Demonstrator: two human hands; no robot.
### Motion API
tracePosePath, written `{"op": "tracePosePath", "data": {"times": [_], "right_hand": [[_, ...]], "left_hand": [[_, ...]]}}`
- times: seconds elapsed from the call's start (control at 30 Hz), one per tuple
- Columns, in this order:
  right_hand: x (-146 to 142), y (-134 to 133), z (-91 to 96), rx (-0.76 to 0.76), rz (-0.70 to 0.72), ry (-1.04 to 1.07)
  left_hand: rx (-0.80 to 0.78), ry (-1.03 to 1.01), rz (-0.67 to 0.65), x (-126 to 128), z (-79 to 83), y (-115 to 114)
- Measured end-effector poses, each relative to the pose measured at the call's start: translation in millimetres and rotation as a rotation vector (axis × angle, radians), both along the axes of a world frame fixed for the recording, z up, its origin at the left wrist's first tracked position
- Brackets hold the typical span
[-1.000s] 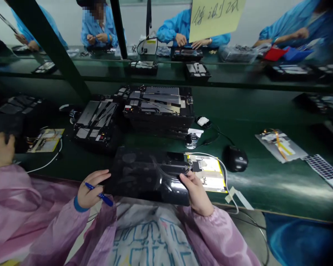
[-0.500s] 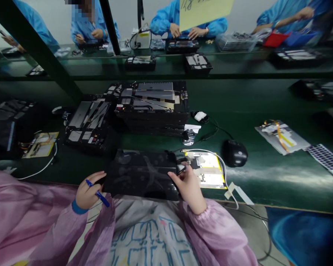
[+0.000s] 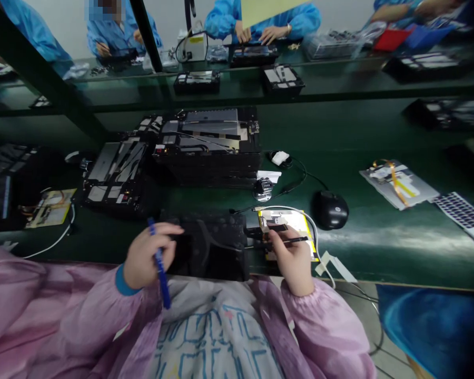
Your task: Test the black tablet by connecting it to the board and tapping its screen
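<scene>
A black glossy screen panel [image 3: 205, 247] with smudges lies at the table's front edge before me. My left hand [image 3: 146, 255] is at its left end, closed around a blue pen [image 3: 161, 279] that points down, its fingertips over the panel. Past the panel's right end, my right hand [image 3: 294, 258] pinches a dark flat cable [image 3: 278, 228] that seems to run from the panel. A thin black strip [image 3: 296, 240] sticks out by its fingers; I cannot tell what it is. Under this hand lies a yellow-edged white board [image 3: 310, 231] with a white cable.
Stacked black devices [image 3: 209, 142] stand behind the panel, with another stack [image 3: 114, 173] to their left. A black mouse [image 3: 331, 209] and a small metal-and-black part [image 3: 264, 189] lie further right. People in blue sleeves sit across the shelf.
My right hand has left the panel's edge and moved right, now on the cable. My left hand has moved right and up over the panel, the pen tilting steeper. The panel lies lower.
</scene>
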State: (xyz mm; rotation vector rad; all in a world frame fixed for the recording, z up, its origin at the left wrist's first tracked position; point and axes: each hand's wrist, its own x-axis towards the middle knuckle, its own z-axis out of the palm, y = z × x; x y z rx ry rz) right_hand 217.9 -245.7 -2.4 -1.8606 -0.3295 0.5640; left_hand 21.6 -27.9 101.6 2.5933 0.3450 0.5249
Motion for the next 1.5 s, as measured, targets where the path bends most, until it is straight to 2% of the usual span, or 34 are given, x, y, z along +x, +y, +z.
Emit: {"op": "tracePosePath", "data": {"times": [0.07,0.13,0.17,0.23,0.33,0.47,0.6,0.67,0.8,0.87,0.93,1.03,1.13,1.3,1.5], "right_hand": [[3,-1,3.3,0.081,-0.003,0.076],[4,-2,6.6,0.141,-0.005,0.149],[4,-2,7.9,0.162,-0.012,0.168],[5,-3,9.2,0.187,-0.040,0.180],[10,-5,7.6,0.184,-0.070,0.213],[20,-9,1.9,0.128,-0.019,0.188],[27,-9,-2.1,0.049,-0.008,0.066],[28,-8,-2.5,0.064,0.002,0.081],[29,-8,-2.8,0.118,0.028,0.124],[31,-11,-4.6,0.104,0.045,0.074],[33,-15,-8.0,0.053,0.089,-0.075],[36,-23,-14.1,-0.022,0.254,-0.360],[36,-28,-17.8,-0.081,0.440,-0.552],[33,-33,-19.7,-0.220,0.606,-0.732],[34,-35,-24.8,-0.150,0.562,-0.691]], "left_hand": [[-0.130,0.172,-0.167,51,-0.8,-18],[-0.267,0.302,-0.384,98,-10.1,-36],[-0.348,0.347,-0.445,118,-17.3,-43],[-0.510,0.377,-0.436,149,-34.0,-55],[-0.694,0.425,-0.344,173,-56.1,-61],[-0.795,0.500,-0.366,178,-69.7,-56],[-0.729,0.563,-0.336,181,-70.9,-52],[-0.708,0.559,-0.324,183,-70.9,-53],[-0.723,0.559,-0.382,185,-72.7,-55],[-0.700,0.572,-0.403,185,-74.2,-54],[-0.580,0.581,-0.426,184,-76.4,-52],[-0.295,0.614,-0.416,183,-81.7,-49],[-0.184,0.660,-0.411,182,-87.4,-48],[-0.218,0.723,-0.431,184,-86.8,-46],[-0.288,0.727,-0.473,185,-86.0,-41]]}}
